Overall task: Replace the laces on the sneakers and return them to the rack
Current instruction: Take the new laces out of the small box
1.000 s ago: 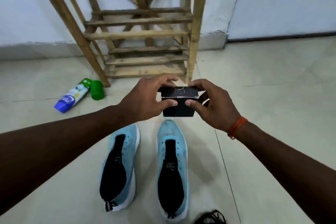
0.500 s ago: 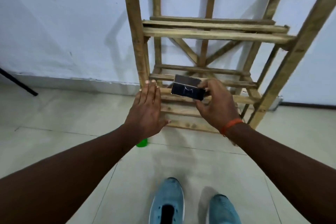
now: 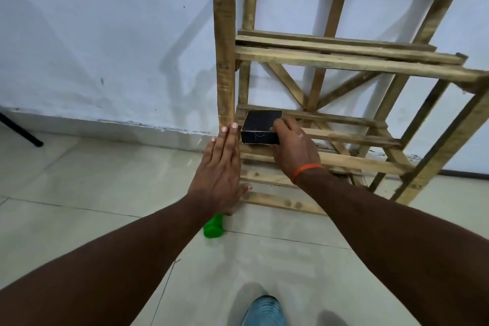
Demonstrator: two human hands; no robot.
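Observation:
A small black box [image 3: 260, 127] sits at the left end of a lower slatted shelf of the wooden rack [image 3: 344, 61]. My right hand [image 3: 293, 148] grips the box by its right side, fingers curled over its top and front. My left hand [image 3: 221, 169] is held flat with straight fingers just left of the box, in front of the rack's front left post; its fingertips reach the post. Only the toe of one light blue sneaker [image 3: 264, 311] shows at the bottom edge.
A green bottle cap end [image 3: 213, 227] pokes out from under my left forearm on the tiled floor. A white wall runs behind the rack. A black leg [image 3: 21, 131] slants to the floor at far left.
The view has swung up from the sneakers to the rack. My left hand let go of the box and flattened. My right hand carried the box forward and down onto the lower shelf.

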